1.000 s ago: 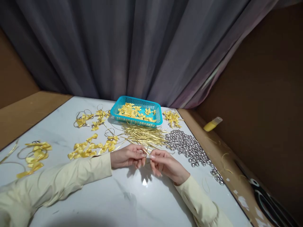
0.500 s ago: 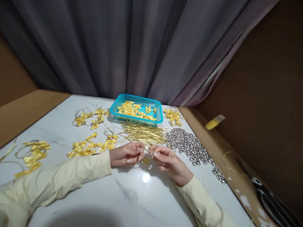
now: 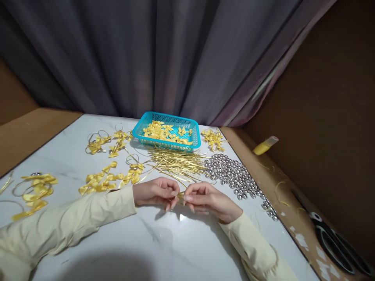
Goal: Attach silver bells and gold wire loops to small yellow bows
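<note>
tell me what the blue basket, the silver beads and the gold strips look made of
Blue basket: likely moulded plastic, with perforated walls and an even matte colour. Silver beads: metal or metallised plastic, going by the mirror-like glints. Gold strips: probably foil-coated wire ties, thin, stiff and glossy.

Small gold piece (image 3: 181,193), seemingly wire, between fingertips.

A white marble-look table (image 3: 164,242) is carrying everything here. A blue basket (image 3: 166,132) of yellow bows is sitting at the far edge, with a pile of gold wire ties (image 3: 175,164) lying just in front of it. Silver bells (image 3: 237,177) are spreading out along the right edge. Loose yellow bows (image 3: 108,179) are lying scattered to the left, and more ribbon loops (image 3: 33,191) are resting near the left corner.
</note>
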Tool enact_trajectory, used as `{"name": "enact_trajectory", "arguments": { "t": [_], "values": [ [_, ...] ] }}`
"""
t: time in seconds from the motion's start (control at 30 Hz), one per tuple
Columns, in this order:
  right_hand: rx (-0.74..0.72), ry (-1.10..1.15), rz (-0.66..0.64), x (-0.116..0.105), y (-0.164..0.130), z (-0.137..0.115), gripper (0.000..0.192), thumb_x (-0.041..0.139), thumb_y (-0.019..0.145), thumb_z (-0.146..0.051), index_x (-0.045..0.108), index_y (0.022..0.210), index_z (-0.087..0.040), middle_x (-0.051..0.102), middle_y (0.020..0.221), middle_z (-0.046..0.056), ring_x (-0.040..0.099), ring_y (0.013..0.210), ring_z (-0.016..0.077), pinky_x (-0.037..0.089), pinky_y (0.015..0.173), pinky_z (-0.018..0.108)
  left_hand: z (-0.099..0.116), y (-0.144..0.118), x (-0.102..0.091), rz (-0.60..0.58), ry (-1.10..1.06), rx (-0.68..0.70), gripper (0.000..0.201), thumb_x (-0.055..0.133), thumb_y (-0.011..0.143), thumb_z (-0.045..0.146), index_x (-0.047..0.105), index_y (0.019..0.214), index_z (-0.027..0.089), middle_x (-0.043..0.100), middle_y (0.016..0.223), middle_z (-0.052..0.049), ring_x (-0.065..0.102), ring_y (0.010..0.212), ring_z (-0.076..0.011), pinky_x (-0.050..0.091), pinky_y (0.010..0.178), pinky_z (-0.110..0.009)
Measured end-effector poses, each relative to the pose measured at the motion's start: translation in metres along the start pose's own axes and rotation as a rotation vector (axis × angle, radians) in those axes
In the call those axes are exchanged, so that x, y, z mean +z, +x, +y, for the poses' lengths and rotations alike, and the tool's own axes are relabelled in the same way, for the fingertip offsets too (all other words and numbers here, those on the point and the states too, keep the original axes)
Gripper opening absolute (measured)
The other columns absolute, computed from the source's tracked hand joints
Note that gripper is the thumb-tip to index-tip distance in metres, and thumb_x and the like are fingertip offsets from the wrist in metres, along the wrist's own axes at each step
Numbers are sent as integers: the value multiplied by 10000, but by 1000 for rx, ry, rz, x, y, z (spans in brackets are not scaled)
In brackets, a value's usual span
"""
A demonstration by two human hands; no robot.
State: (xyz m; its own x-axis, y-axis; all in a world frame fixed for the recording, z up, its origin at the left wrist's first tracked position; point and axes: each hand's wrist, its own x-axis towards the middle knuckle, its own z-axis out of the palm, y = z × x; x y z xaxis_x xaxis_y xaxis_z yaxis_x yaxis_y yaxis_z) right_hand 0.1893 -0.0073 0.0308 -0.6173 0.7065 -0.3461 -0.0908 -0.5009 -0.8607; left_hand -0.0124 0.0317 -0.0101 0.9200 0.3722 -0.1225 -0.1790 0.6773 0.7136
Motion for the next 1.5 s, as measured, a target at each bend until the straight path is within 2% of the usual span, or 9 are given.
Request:
{"name": "enact_trajectory", "arguments": {
  "t": [0.1, 0.27, 0.43, 0.57, 0.8, 1.03, 1.3, 1.5],
  "values": [
    [-10, -100, -35, -2, -4, -4, 172, 673, 747, -240, 641, 696, -79, 637, 565, 31, 400, 390, 20, 273, 408, 164, -2, 0, 1, -12, 84, -42, 223, 698, 750, 282, 568, 778, 103, 668, 676, -64, 613, 531, -126, 456, 479, -207],
    [23, -244, -98, -6, -6, -7, 197, 678, 741, -279, 658, 716, -84, 647, 577, 25, 449, 446, 42, 335, 470, 185, -4, 0, 2, -17, 176, -92, 234, 694, 755, 297, 562, 769, 104, 658, 655, -41, 582, 471, -96, 456, 472, -204],
    [74, -220, -158, -6, -4, -2, 187, 669, 747, -259, 650, 734, -73, 646, 584, 30, 526, 493, 62, 385, 513, 193, -3, 1, 4, -19, 225, -88, 242, 683, 762, 312, 556, 768, 107, 642, 615, -23, 569, 454, -82, 463, 472, -188],
    [132, -194, -261, -7, -5, -1, 204, 668, 744, -270, 620, 688, -79, 656, 618, 41, 598, 572, 88, 455, 613, 222, -5, 1, 6, 2, 262, -160, 223, 700, 745, 275, 558, 830, 126, 620, 566, 16, 577, 448, -83, 467, 455, -172],
    [206, -265, -318, -9, -5, 1, 222, 665, 742, -310, 619, 724, -93, 638, 588, 9, 594, 566, 80, 451, 617, 216, -8, 1, 7, 18, 334, -250, 237, 700, 735, 325, 614, 802, 114, 641, 589, 0, 633, 496, -105, 481, 466, -156],
    [200, -280, -361, -9, -2, 3, 175, 649, 757, -265, 623, 712, -97, 623, 571, -7, 587, 557, 74, 428, 599, 213, -10, 1, 8, 34, 364, -299, 277, 721, 695, 377, 663, 792, 124, 636, 583, 5, 641, 497, -111, 495, 467, -155],
    [186, -307, -313, -11, -2, 8, 174, 715, 688, -238, 656, 767, -94, 625, 596, -11, 570, 544, 69, 423, 579, 207, -9, 0, 13, 20, 437, -289, 272, 693, 720, 394, 652, 762, 128, 618, 583, 10, 619, 458, -102, 471, 469, -161],
    [184, -403, -236, -10, 1, 9, 198, 701, 696, -269, 695, 773, -87, 561, 494, -36, 435, 417, 30, 314, 440, 174, -9, 0, 12, 25, 447, -281, 261, 686, 731, 385, 658, 781, 130, 612, 581, 9, 608, 446, -98, 476, 479, -171]
  ]
}}
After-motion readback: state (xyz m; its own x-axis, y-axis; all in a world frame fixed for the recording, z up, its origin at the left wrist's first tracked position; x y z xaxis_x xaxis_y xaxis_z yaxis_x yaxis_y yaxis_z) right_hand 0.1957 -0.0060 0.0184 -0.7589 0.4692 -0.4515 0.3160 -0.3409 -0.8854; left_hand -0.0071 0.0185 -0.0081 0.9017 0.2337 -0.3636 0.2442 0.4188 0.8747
